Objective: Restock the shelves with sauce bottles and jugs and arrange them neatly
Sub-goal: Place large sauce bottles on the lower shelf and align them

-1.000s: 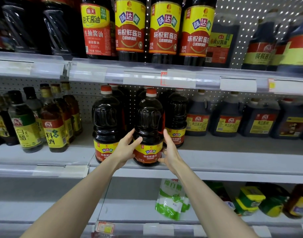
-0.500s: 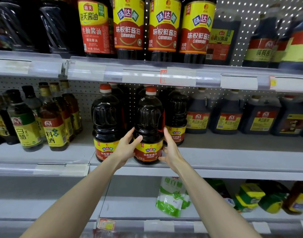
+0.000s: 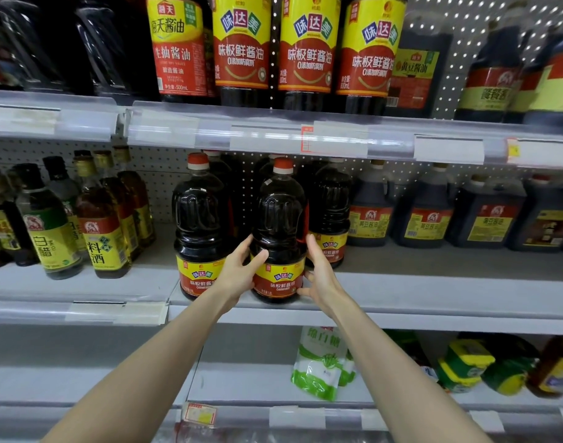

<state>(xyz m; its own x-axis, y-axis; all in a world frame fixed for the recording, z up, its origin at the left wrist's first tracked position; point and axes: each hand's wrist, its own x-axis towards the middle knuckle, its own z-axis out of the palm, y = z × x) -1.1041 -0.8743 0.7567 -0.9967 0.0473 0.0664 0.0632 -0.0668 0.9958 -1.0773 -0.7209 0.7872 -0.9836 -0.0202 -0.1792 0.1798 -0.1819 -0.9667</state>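
Bottle [image 3: 280, 219] unmoved | dark, red cap, yellow-red label | left hand [image 3: 238, 273], right hand [image 3: 321, 276]: grip clasping it

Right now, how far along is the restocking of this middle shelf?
Done: one red-capped jug stands at the front edge of the middle shelf. In hand: the left hand and right hand grip a matching jug beside it, label forward. Left: the bare shelf front to its right is unfilled.

Two forearms in shot now, left forearm [image 3: 152, 362] and right forearm [image 3: 392, 362], both bare up to the wrists. Left hand [image 3: 238, 273] and right hand [image 3: 321, 276] bare as well, fingers slender.
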